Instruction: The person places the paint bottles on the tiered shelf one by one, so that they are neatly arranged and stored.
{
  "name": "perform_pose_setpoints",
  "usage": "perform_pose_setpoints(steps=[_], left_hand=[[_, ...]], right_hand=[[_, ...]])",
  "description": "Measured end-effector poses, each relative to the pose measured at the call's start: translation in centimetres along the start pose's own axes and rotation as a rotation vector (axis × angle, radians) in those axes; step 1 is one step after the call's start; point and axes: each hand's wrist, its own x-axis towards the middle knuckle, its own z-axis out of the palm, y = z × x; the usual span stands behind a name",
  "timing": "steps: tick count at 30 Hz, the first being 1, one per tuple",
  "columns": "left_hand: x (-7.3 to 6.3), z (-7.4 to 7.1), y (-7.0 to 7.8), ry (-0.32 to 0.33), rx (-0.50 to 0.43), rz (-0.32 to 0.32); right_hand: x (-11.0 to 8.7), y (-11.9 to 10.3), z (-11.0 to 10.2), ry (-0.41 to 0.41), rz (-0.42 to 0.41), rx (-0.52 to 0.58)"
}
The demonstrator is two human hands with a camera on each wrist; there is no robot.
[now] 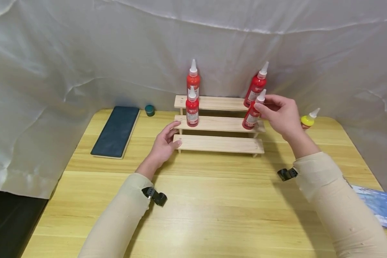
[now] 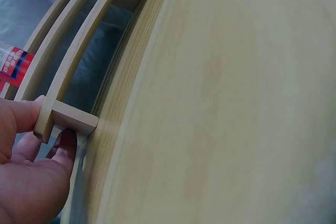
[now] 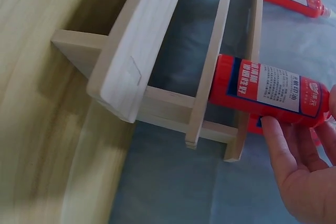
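A three-tier wooden display rack stands on the table. At its left end my left hand grips the lowest tier, thumb on the board and fingers curled beneath beside the leg. Near the right end of the middle tier, my right hand holds a red squeeze bottle by its upper part, slightly tilted, its base right at the board. Another red bottle leans on the top tier behind it. At the left, a red bottle stands on the middle tier and an orange-red bottle on the top one.
A dark blue-topped board lies left of the rack, with a small green jar close by. A yellow bottle stands right of my right hand. A blue printed booklet lies at the right edge. Grey cloth hangs behind the table.
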Motion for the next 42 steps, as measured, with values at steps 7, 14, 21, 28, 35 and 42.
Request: perform_pose_setpoints(steps=[7,14,21,28,35,42], left_hand=[[0.0,0.0,0.0,0.005,0.007,-0.009],[-0.1,0.0,0.0,0.002,0.005,-0.007],[0.8,-0.4,-2.2,0.014,0.014,0.007],[1.1,-0.4,-3.0,0.024,0.026,0.006],[1.1,-0.4,-2.9,0.013,0.016,0.011],[1.0,-0.4,-3.0,0.023,0.023,0.012]], right_hand=[[-0.6,0.9,0.0,0.045,-0.014,0.115],[-2.0,2.7,-1.1,0.086,-0.034,0.088],[-3.5,5.0,-2.9,0.149,-0.027,0.051],[-4.7,6.6,-5.4,0.24,0.037,0.182],[-5.0,7.8,-7.8,0.321,0.031,0.461],[-4.2,8.2,-9.9,0.44,0.091,0.545]])
